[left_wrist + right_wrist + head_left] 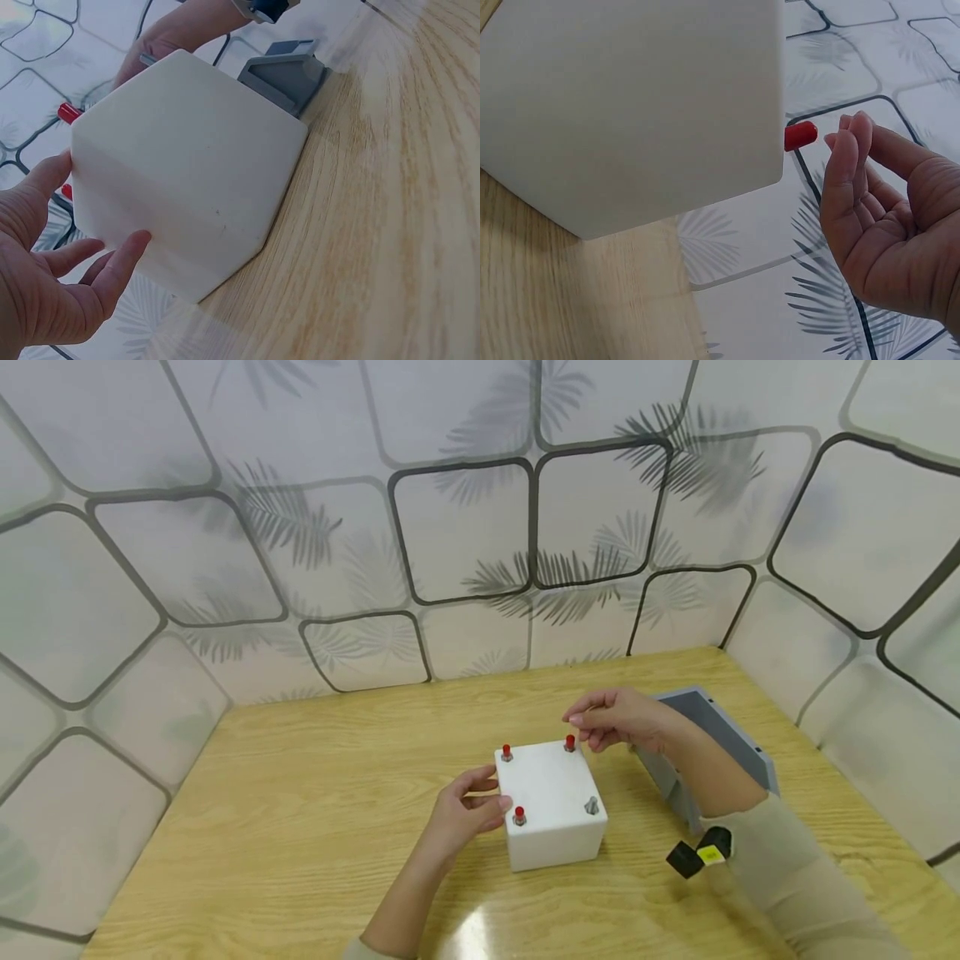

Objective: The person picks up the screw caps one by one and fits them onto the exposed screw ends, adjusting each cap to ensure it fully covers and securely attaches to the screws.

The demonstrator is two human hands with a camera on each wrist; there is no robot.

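Observation:
A white box (551,793) sits on the wooden table, with red-capped switches at three top corners: far left (506,752), far right (570,743) and near left (519,816). At the near right corner is a bare metal fitting (592,806). My left hand (468,810) rests against the box's left side, thumb at the top edge and fingers extended along the side. Just beyond the far right switch is my right hand (618,720), its fingers loosely bent. In the right wrist view its fingertips (847,135) are close beside the red cap (801,136), with no object visible between them.
A grey plastic bin (712,727) stands right of the box, partly behind the right forearm. A black device with a yellow label (708,855) is on the right wrist. Patterned walls (480,527) border the wooden table (315,810) at the back and sides.

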